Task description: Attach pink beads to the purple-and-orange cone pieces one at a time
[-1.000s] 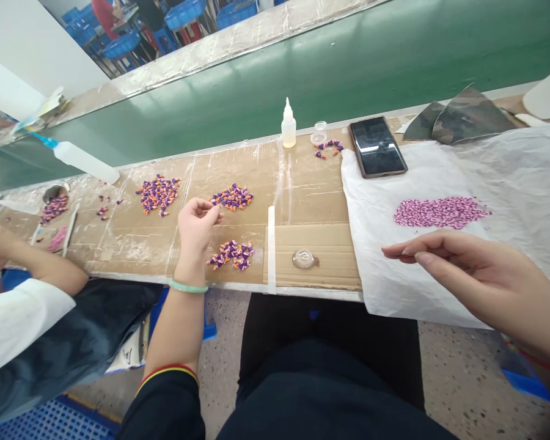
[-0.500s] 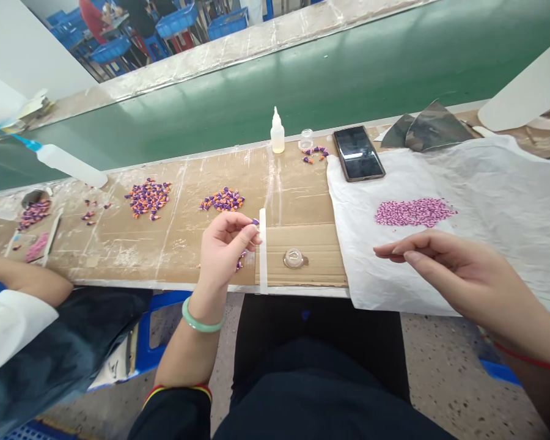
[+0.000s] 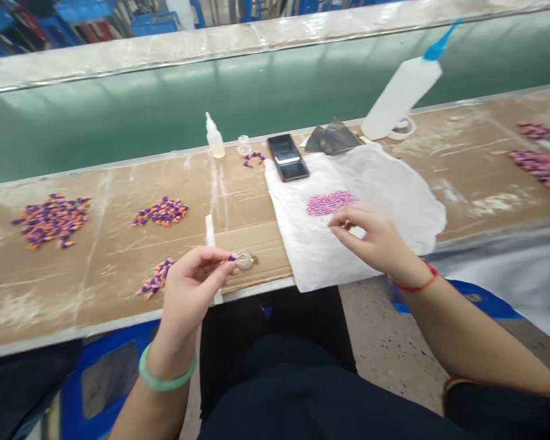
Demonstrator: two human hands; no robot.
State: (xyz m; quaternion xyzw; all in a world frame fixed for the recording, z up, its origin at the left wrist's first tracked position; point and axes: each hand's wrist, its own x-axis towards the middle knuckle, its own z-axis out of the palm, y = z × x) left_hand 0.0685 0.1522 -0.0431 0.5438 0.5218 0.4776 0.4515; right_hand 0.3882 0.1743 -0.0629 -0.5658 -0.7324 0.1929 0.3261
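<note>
pinching a small purple piece (image 3: 232,257) in the left hand (image 3: 187,290), just beside the clear round dish (image 3: 245,261) on corrugated cardboard (image 3: 271,244). hovering with the right hand (image 3: 376,241) narrowly curled near small pink pieces (image 3: 329,203) on a white sheet (image 3: 396,183), leaving unclear whether gripping any. facing a smartphone (image 3: 288,157) and dropper bottle (image 3: 215,139) beyond.

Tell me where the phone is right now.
In the head view, the phone lies slightly right of centre, at the far left corner of the white sheet, between some purple-orange pieces and dark scraps.
</note>
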